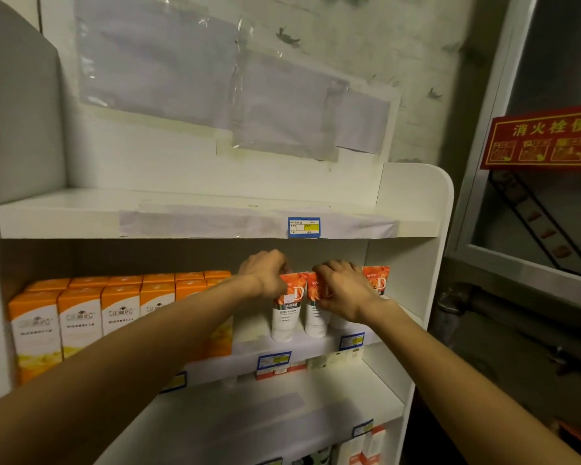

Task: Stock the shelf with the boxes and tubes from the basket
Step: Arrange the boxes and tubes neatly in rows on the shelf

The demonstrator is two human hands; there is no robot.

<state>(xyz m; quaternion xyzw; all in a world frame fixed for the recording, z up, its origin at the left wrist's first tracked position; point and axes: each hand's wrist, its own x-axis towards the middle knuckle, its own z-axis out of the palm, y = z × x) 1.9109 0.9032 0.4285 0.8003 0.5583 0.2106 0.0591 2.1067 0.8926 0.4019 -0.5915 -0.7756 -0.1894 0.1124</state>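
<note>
Well along: boxes [81,317] ranked at centre left of the middle shelf [316,347]. Left hand [265,273] and right hand [342,290], fingers curled round upright tubes [284,313] at centre right (basket out of view).

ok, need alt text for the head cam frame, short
Both hands reach to the middle shelf of a white shelf unit: the left hand and right hand each grip the orange top of an upright white-and-orange tube in a short row. Orange-and-white cartons fill the shelf's left side; the shelf above holds no products.
</note>
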